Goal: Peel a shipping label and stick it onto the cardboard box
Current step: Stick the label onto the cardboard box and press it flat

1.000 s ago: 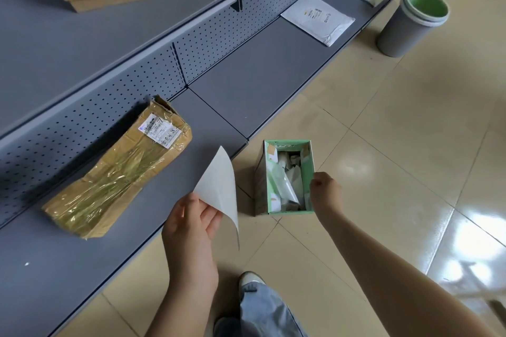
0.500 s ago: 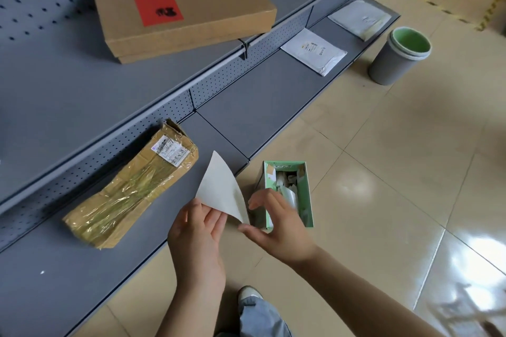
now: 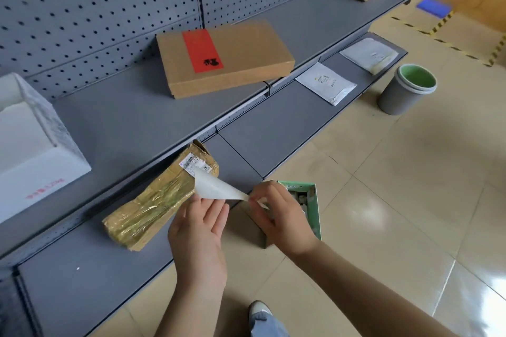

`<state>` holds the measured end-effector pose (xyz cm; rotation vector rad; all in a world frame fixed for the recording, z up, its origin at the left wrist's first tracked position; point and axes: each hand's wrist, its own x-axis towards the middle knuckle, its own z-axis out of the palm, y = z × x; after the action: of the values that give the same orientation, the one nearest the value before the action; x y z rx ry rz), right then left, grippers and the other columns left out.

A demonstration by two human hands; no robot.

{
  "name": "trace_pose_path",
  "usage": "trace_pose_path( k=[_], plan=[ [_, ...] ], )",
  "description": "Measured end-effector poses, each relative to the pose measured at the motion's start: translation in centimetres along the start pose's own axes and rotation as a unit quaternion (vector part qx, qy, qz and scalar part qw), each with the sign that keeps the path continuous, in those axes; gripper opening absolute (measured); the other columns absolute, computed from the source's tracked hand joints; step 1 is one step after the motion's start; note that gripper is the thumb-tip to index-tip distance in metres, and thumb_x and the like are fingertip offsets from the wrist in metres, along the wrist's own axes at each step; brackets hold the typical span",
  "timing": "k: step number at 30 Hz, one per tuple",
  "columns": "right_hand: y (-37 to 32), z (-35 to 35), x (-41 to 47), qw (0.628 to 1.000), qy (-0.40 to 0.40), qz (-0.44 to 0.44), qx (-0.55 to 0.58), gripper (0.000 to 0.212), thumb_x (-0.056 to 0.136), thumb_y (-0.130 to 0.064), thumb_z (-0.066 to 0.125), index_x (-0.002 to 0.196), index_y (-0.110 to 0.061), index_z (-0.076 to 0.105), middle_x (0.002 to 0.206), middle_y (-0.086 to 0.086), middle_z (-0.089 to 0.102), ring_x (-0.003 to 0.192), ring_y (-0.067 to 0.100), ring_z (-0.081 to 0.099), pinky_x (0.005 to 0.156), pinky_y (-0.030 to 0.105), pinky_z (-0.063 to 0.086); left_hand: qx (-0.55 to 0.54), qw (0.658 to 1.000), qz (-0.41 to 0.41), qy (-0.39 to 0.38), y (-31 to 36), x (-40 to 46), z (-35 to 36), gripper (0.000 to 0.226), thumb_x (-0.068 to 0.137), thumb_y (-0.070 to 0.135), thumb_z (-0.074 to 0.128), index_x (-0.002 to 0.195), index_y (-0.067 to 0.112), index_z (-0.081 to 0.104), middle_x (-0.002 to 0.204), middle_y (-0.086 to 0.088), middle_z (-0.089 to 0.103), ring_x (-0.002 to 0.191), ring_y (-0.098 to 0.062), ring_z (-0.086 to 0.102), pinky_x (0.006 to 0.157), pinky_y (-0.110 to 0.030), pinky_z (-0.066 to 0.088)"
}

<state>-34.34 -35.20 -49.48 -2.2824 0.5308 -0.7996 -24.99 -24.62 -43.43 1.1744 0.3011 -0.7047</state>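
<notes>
**Label sheet pinched between both hands over the lower shelf**

You face two grey metal shelves (image 3: 131, 123) backed by pegboard. On the upper one lie one flat cardboard box (image 3: 227, 59) with a red strip, its long axis running left to right, and one white foam box (image 3: 35, 150) at the left. On the lower shelf lie one long taped parcel (image 3: 158, 200), wrapped in glossy yellow film and pointing up-right, and two white mailers (image 3: 325, 82). One grey bin (image 3: 405, 89) and one green carton (image 3: 312, 205) stand on the tiled floor. Your left hand (image 3: 197, 235) holds the curled white label (image 3: 216, 187) with fingers loosely extended behind it; your right hand (image 3: 279, 213) pinches its right corner. The label tapers rightward, just in front of the parcel.
</notes>
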Motion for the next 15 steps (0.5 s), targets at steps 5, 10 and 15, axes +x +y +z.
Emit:
trace_pose_path(
  k=[5,10,15],
  plan=[
    [-2.5,0.1,1.5,1.0,0.011,-0.005,-0.016,0.014,0.088,-0.012,0.054,0.085,0.001,0.059,0.081,0.012,0.061,0.073,0.026,0.057,0.067,0.031,0.047,-0.015,1.0,0.002,-0.01,2.3,-0.6,-0.6,0.028,0.098,0.022,0.044,0.114,0.006,0.061,0.107,-0.004,0.069,0.087,-0.008,0.072,0.071,-0.02,0.055],
    [-5.1,-0.4,3.2,1.0,0.005,-0.009,0.001,0.007,0.09,-0.012,0.053,0.09,-0.006,0.055,0.085,0.007,0.059,0.077,0.014,0.051,0.069,0.022,0.045,-0.035,0.999,0.016,-0.017,4.8,-1.5,-1.0,0.025,0.099,0.022,0.043,0.108,0.01,0.063,0.106,-0.003,0.071,0.093,-0.012,0.071,0.072,-0.022,0.054],
    [-8.0,-1.2,5.2,0.999,-0.01,-0.024,-0.019,0.013,0.091,-0.016,0.05,0.091,-0.006,0.057,0.089,0.002,0.059,0.079,0.004,0.045,0.071,0.025,0.047,-0.062,0.997,0.031,-0.025,7.9,-2.9,-0.8,0.025,0.101,0.021,0.039,0.098,0.012,0.062,0.087,0.005,0.076,0.089,-0.012,0.072,0.071,-0.023,0.056]
  ],
)
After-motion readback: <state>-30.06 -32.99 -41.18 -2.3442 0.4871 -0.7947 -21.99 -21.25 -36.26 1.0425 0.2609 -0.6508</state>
